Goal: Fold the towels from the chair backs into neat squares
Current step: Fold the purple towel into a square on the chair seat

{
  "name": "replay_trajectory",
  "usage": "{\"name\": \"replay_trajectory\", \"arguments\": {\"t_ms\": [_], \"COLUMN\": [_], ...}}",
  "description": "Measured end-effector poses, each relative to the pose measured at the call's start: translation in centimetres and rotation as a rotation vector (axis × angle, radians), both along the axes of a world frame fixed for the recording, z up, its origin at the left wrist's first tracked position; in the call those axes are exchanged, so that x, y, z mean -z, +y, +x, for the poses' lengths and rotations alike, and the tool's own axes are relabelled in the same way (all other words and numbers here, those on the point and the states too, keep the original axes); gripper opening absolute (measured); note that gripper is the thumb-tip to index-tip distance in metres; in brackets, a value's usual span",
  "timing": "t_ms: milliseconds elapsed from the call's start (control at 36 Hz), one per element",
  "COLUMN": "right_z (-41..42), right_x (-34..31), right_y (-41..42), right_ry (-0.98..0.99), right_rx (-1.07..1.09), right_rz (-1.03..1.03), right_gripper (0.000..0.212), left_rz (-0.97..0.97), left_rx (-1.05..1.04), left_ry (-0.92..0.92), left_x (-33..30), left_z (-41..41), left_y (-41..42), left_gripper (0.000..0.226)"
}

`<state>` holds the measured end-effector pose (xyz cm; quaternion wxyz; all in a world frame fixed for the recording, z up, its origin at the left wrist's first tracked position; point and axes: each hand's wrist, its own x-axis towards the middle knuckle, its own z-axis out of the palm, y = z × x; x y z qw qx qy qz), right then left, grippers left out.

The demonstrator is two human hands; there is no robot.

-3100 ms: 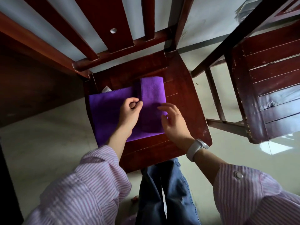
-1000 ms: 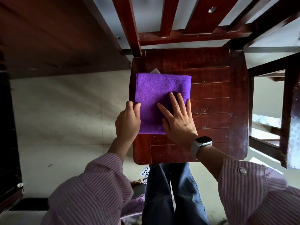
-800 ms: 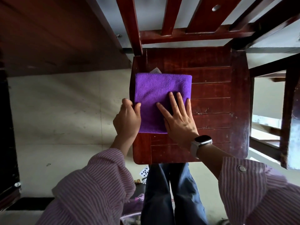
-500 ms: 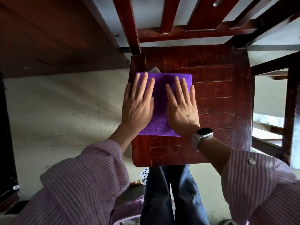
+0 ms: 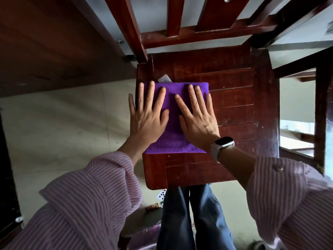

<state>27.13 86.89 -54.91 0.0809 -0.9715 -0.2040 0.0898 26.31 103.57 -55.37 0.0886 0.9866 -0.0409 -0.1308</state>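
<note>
A purple towel (image 5: 173,138) lies folded into a rough square on the left half of a dark red wooden chair seat (image 5: 234,109). My left hand (image 5: 148,116) rests flat on the towel's left side, fingers spread, its little finger over the seat's left edge. My right hand (image 5: 196,118) lies flat on the towel's right side, fingers spread, with a smartwatch on the wrist. A white label (image 5: 164,78) sticks out from under the towel's far edge. Neither hand grips anything.
The chair's slatted back (image 5: 173,17) rises at the far side. A dark wooden table (image 5: 54,42) stands at the left and another chair frame (image 5: 320,105) at the right. A playing card (image 5: 162,194) and small clutter lie on the pale floor by my legs.
The towel went from a half-folded strip to a closed square. My left hand let go of the towel's left edge, and both hands now lie flat on top, fingers spread wider.
</note>
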Motion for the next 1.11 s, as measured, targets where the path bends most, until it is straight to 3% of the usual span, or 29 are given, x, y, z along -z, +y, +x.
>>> {"name": "replay_trajectory", "arguments": {"t_ms": [83, 167, 333, 417, 528, 639, 778, 944, 1028, 1111], "right_z": [-2.4, -6.2, -8.0, -6.2, -3.6, -2.2, -3.4, -9.8, -11.8, -12.3], "right_x": [-1.6, -2.5, -1.8, -2.2, -3.2, -4.6, -6.3, -4.3, -3.8, -4.3], "right_y": [-0.1, -0.2, -2.4, -4.5, -7.7, -10.6, -11.2, -8.5, -7.3, -6.5], "right_ry": [0.005, 0.024, 0.133, 0.073, 0.011, 0.069, 0.176, 0.337, 0.409, 0.385], "right_rx": [-0.002, -0.156, -0.353, -0.409, -0.431, -0.272, 0.154, 0.225, 0.306, 0.378], "right_rz": [0.067, 0.116, -0.056, -0.079, -0.143, -0.235, -0.038, 0.051, 0.035, 0.019], "right_gripper": [0.057, 0.054, 0.052, 0.045, 0.037, 0.039, 0.047, 0.058, 0.059, 0.057], "left_rz": [-0.010, -0.025, -0.008, 0.027, -0.025, -0.197, -0.289, -0.365, -0.427, -0.497], "left_rx": [0.053, 0.131, 0.148, 0.063, -0.225, -0.474, -0.549, -0.403, -0.436, -0.662], "left_ry": [-0.028, 0.011, 0.034, 0.030, 0.144, 0.273, 0.407, 0.130, 0.240, 0.366], "left_x": [-1.0, -1.7, -1.9, -2.3, -3.8, -4.9, -4.7, -4.4, -4.4, -3.9], "left_z": [1.2, 3.0, 4.8, 4.1, 1.8, -1.6, -5.8, -5.8, -4.8, -3.7], "left_y": [0.3, 0.1, -0.6, -0.9, -2.2, -4.0, -5.6, -5.2, -5.1, -4.7], "left_gripper": [0.056, 0.057, 0.058, 0.047, 0.040, 0.041, 0.048, 0.063, 0.065, 0.058]}}
